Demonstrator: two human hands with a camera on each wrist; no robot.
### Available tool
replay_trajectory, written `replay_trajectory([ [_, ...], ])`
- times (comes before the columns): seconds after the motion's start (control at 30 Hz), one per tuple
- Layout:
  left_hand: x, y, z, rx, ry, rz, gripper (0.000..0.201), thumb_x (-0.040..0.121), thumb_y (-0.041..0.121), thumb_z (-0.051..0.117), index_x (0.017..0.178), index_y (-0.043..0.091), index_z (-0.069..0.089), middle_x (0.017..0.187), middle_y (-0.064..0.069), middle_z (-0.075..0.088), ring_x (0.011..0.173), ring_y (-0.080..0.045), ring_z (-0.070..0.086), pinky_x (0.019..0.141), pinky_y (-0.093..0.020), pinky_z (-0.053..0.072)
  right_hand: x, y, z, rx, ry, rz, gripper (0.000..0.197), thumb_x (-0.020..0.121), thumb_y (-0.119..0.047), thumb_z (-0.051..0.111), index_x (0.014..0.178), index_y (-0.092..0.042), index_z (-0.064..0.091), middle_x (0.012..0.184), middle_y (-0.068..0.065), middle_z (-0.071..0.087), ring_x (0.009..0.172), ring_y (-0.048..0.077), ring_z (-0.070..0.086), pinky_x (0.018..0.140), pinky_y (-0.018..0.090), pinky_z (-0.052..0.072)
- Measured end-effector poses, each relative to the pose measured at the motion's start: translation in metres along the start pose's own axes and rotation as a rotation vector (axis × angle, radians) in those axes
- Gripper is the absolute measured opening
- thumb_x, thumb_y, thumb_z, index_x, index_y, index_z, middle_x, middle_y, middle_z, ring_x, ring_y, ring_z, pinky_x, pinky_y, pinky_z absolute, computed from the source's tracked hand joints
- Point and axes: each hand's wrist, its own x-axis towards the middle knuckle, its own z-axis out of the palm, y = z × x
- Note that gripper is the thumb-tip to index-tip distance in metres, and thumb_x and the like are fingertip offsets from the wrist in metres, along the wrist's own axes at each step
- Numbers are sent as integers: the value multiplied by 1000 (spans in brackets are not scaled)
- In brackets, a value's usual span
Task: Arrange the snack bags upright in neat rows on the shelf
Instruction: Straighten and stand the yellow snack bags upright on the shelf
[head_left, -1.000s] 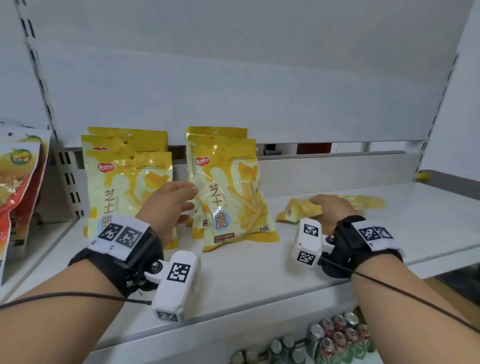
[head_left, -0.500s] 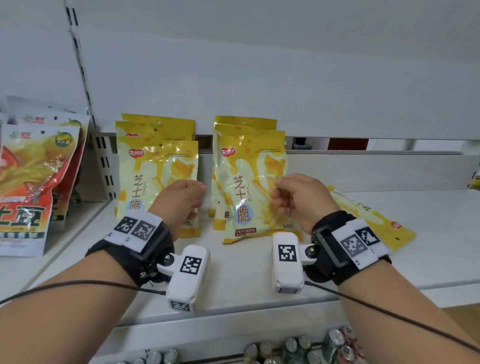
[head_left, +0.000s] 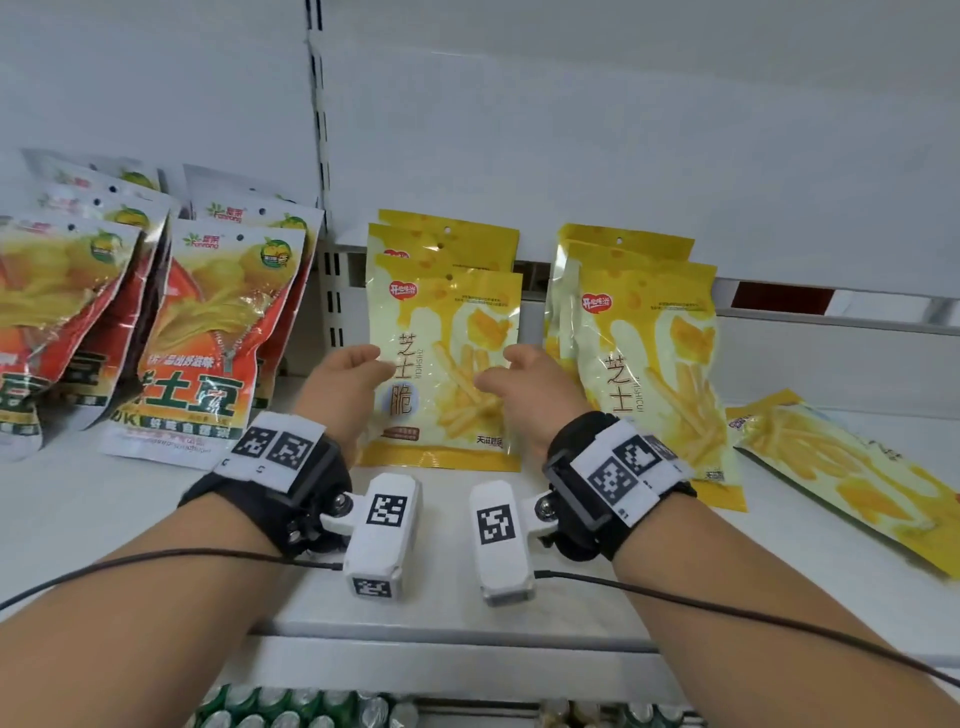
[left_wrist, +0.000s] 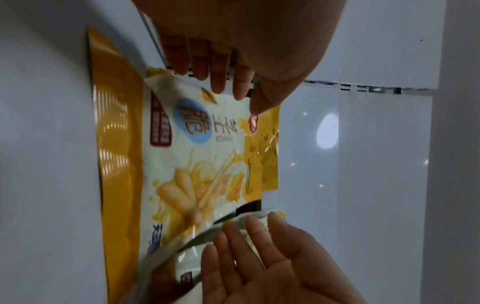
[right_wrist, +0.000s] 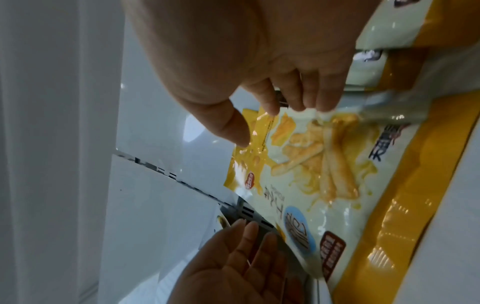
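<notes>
at the bottom edge of the head view, rows of drink cans (head_left: 291, 709) sit on a lower level under the shelf (head_left: 519, 597). above them the two forearms reach in from the lower corners. the left hand (head_left: 343, 384) and right hand (head_left: 530, 384) flank the front yellow snack bag (head_left: 447, 364) at centre frame. the wrist views show straight, relaxed fingers (left_wrist: 218, 76) of each hand touching the bag's side edges, the thumbs apart; nothing is pinched or gripped. the bag stands upright on the shelf, leaning on more of its kind behind it. to its right a second stack of yellow bags (head_left: 649, 364) also stands, and further right one flat bag (head_left: 852, 478) lies on its back, not yet stood up. at the left of the frame, red and orange bags (head_left: 208, 338) stand in leaning rows.

the bags look light, glossy and likely slippery, puffed with air, the sticks inside probably brittle. i judge the side seams or the flat top seal the safest hold, with little squeeze on the middle. at the far back is the white back panel (head_left: 623, 130).
</notes>
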Motion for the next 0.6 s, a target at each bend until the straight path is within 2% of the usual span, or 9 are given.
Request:
replay_trajectory([
  [0.07,8,-2,-7,17,-9,-23,42,91,20,59,132,18,50,124,-2,53,110,-18,48,83,-22,42,10,-2,10,-35,56,38,65,88,-23,56,146,-15,26,124,4,47,67,4,43,51,17,31],
  [0.13,14,0,-12,33,-40,-68,51,91,24,59,139,16,44,134,-6,51,123,-25,48,100,-35,38,20,-2,15,-12,107,93,67,88,-21,55,146,-11,23,114,6,48,66,9,42,51,22,31],
  [0.17,16,0,-14,21,-60,-95,51,92,26,58,139,15,44,133,-9,53,123,-27,50,101,-38,40,24,-3,17,13,132,124,66,88,-20,55,144,-8,22,109,6,45,71,14,44,56,26,34],
  [0.23,19,3,-17,5,-91,-106,38,94,28,53,130,16,53,123,-11,59,114,-29,56,92,-38,45,30,-4,18,65,173,169,63,88,-19,55,141,-3,24,106,5,41,85,20,44,72,28,35],
  [0.3,22,9,-19,-21,-109,-54,18,95,32,51,104,21,61,115,-10,63,109,-30,60,85,-38,48,34,-3,16,91,183,182,48,89,-20,54,131,-2,41,99,5,44,88,22,44,76,30,36],
  [0.37,26,15,-22,-45,-130,-21,24,91,44,53,94,22,60,112,-9,65,111,-32,60,92,-43,48,36,-1,16,140,183,143,16,91,-23,54,95,-9,58,81,0,50,77,20,49,77,29,39],
  [0.43,29,20,-24,-60,-144,-14,40,85,55,52,101,19,60,120,-13,63,114,-34,58,99,-51,45,34,-2,19,214,185,101,17,92,-30,54,76,-25,53,74,-7,52,71,14,52,80,28,39],
  [0.53,35,24,-28,-152,-136,-17,33,88,56,51,87,26,64,112,-8,68,110,-31,63,96,-50,49,36,-4,22,290,182,38,17,92,-40,53,83,-26,56,81,-7,59,86,20,57,86,37,48],
  [0.6,38,23,-29,-270,-133,-87,40,89,53,52,73,23,74,92,-4,75,92,-29,71,82,-50,56,37,-5,23,352,188,-10,17,91,-41,54,83,-26,58,84,-6,62,91,21,58,93,41,48],
])
